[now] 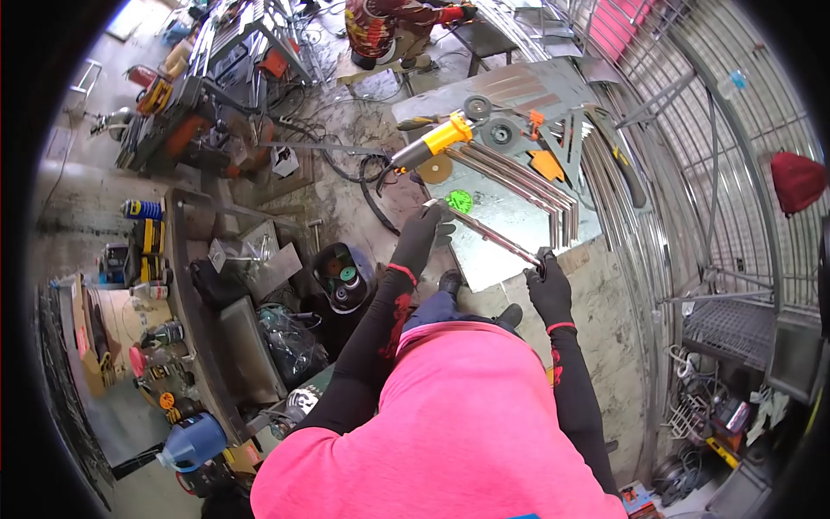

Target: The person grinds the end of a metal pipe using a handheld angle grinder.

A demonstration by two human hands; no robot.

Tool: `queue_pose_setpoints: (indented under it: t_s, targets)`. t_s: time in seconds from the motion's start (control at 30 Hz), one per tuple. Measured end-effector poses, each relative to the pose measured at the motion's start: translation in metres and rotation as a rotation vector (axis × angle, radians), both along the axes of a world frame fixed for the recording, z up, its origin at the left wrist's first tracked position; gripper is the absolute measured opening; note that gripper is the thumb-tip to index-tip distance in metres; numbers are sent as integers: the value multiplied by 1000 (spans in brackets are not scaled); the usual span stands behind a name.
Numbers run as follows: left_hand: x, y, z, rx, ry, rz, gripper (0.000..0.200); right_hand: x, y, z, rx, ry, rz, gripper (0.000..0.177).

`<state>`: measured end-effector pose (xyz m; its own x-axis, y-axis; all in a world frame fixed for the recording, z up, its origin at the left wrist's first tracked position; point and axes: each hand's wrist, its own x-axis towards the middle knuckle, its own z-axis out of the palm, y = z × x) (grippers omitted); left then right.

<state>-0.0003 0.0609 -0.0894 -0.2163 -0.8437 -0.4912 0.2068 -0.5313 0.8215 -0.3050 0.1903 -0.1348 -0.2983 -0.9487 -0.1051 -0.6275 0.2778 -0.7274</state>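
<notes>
A thin metal bar [493, 233] is held between my two gloved hands, slanting down to the right over the near edge of a metal table [490, 259]. My left hand [424, 233] is closed on its left end, beside a bright green disc [459, 201]. At the bar's right end my right hand [549, 287] is closed on it. On the table lie a yellow angle grinder [441, 141], a brown disc [434, 169], several bent metal bars [519, 186] and an orange magnetic square [546, 164].
Another person [385, 30] crouches near a small stool [482, 39] at the top. A welding helmet [344, 277] and a wooden-edged bench [203, 346] with tools are on the left. Metal racks [726, 329] and long bars line the right. Cables cross the floor.
</notes>
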Motion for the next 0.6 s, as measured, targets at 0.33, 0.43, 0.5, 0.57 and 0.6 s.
queue_pose_setpoints:
  t_s: [0.33,0.43,0.5,0.57,0.6]
  targets:
    - [85,56,-72,109,-44,78,50,29,-18,42,-95,721,122,62]
    - [111,89,-151,-42,-291,24,45,33,-33,27,-312,748,381,47]
    - [125,125,-197,-151,-364,133,40,25,-44,16,-340,616,410,29]
    - [134,161,-186,-301,-636,48,33,18,-59,24,-372,699,523,30]
    - [145,185,-197,-270,-659,99,33,15,-66,25,-328,687,556,30]
